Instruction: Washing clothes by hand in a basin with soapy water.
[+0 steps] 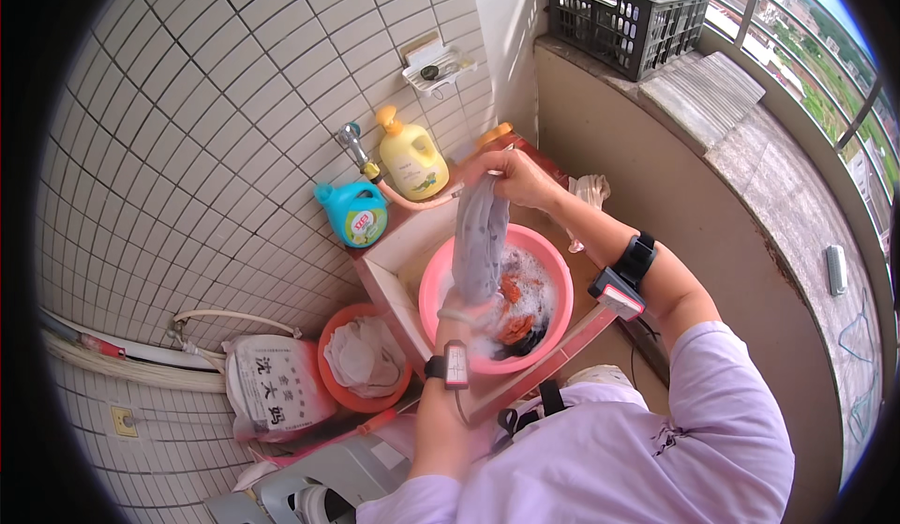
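My right hand (526, 181) pinches the upper end of a wet grey cloth garment (479, 239) and holds it up. The cloth hangs down over the left part of a pink plastic basin (567, 281). At its lower end is my left hand (472, 311), blurred and partly covered by the fabric, so its grip is unclear. Inside the basin, orange cloth (517, 328) and dark cloth (529, 345) lie in sudsy water. The basin stands in a tiled sink (394, 253).
A teal detergent bottle (355, 216) and a yellow pump bottle (416, 162) stand beside a tap (355, 146) with a hose. Left of the sink are an orange bucket (330, 373) holding white fabric and a printed sack (274, 387). A black crate (626, 28) sits on the ledge.
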{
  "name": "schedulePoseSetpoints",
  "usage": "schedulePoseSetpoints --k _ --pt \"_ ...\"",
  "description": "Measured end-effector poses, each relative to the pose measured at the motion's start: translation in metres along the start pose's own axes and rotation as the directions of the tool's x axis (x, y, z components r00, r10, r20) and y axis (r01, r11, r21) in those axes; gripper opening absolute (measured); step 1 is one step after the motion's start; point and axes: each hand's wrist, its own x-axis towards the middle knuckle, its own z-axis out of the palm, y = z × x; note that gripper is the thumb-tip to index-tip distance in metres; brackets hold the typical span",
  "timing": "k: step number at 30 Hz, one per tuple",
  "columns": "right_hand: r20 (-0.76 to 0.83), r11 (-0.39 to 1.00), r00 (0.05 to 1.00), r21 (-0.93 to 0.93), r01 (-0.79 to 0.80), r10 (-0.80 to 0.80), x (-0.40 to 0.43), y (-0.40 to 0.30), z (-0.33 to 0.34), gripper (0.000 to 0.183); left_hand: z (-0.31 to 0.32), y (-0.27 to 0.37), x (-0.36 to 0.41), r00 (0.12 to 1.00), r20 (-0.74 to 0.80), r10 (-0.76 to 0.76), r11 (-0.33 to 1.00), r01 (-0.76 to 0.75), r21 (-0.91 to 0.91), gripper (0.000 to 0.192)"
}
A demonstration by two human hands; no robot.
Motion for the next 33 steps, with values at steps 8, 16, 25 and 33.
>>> schedulePoseSetpoints --k 8,16,25,33 --pt "-0.398 0.667 0.62 0.688 -0.286 0.676 -0.088 0.205 -0.014 0.027 0.071 0.175 -0.016 0.906 0.198 -0.375 0.22 0.295 -0.93 0.037" --pt "0.16 0.067 0.537 0.923 -0.379 0.828 -0.156 0.197 0.098 0.064 0.078 0.222 -0.025 0.945 0.18 -0.273 -0.031 0.178 -0.983 0.034" --pt "-0.147 0.063 0.617 0.986 0.157 0.773 -0.11 0.091 0.1 0.092 0.075 0.173 -0.049 0.84 0.531 -0.11 -0.42 0.445 -0.791 0.014" --pt "0.076 -0.078 0.683 0.997 -0.028 0.727 -0.118 0.144 0.072 0.054 0.064 0.154 -0.068 0.756 0.539 -0.372 0.315 0.649 -0.693 0.048"
